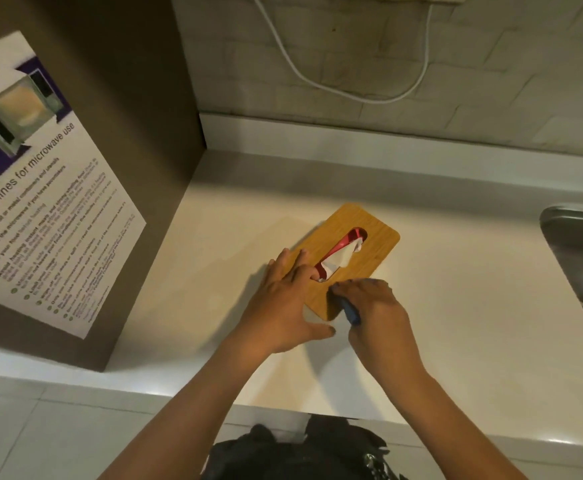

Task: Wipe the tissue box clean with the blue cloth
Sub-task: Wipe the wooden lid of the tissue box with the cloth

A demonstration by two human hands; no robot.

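A tissue box (369,251) with a stiff wooden lid is seen beside a sink (576,258). It is steadied by the left hand (283,303), fingers spread flat. A soft blue cloth (350,311) is clutched in the right hand (376,306) at the box's near corner. The box is judged light and prone to sliding.

A pale cream worktop (473,323) fills the middle, its near edge a grey-white strip. On the left stands a tall brown panel (117,98) bearing a poster (40,202) with microwave guidelines and a purple header. The far wall (491,64) is pale brick-pattern tile, with a white cable (318,81) looping down across it. A light upstand (352,133) runs along the wall's foot. At the right edge sits a steel sink (567,230). Light falls warm on the worktop, with shadow in the far left corner.
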